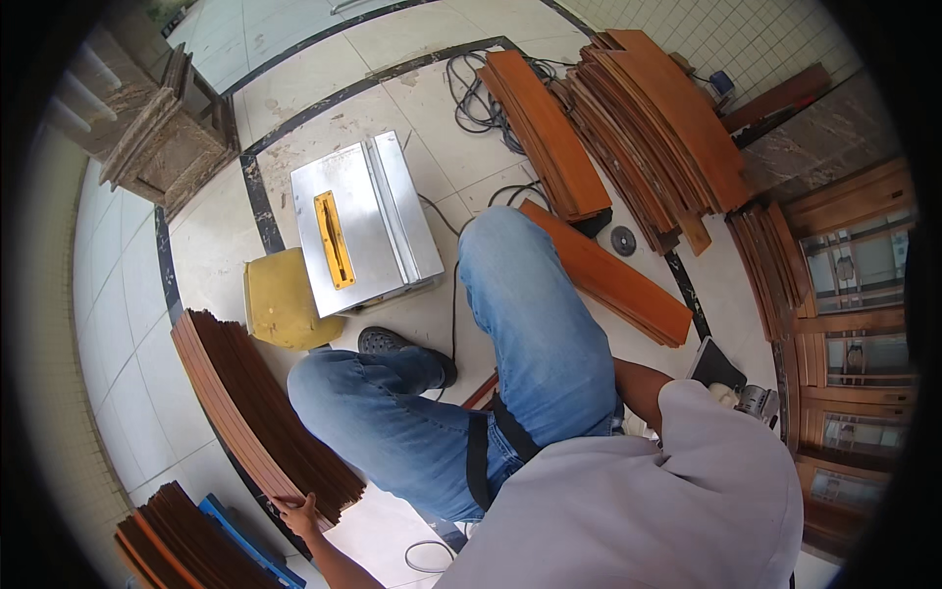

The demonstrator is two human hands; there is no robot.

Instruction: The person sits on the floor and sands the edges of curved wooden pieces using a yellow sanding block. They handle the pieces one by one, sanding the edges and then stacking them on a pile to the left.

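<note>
Left hand (pixel 297 512) low at the left, touching the near end of a long stack of reddish-brown boards (pixel 235 412), fingers partly spread along the edge. Cannot tell whether pinching a single board or only resting on several. Right hand out of sight beyond the bent right arm; cannot tell how wide or narrow, or whether holding anything.

For a sure grip, set the thumb opposite the fingers and separate just one board from its neighbors before taking any weight. With so long a piece, better to support farther along than to lift by the end alone, likely to sag or twist. Watch for splinters on the rough edges. Mind the blue bar (pixel 245 538) and shorter pile of boards (pixel 182 540) just beside the hand; swing no elbow into either.

Farther forward, beware of the black cord (pixel 454 324) near the shoe (pixel 383 341), a possible snag. Carry clear of the metal saw table (pixel 304 196) with its yellow slotted plate (pixel 335 240), and of the yellow cover (pixel 285 299) against its left side. Farthest off, at the right, more orange-brown boards (pixel 677 108) in a tall pile; best left undisturbed.
</note>
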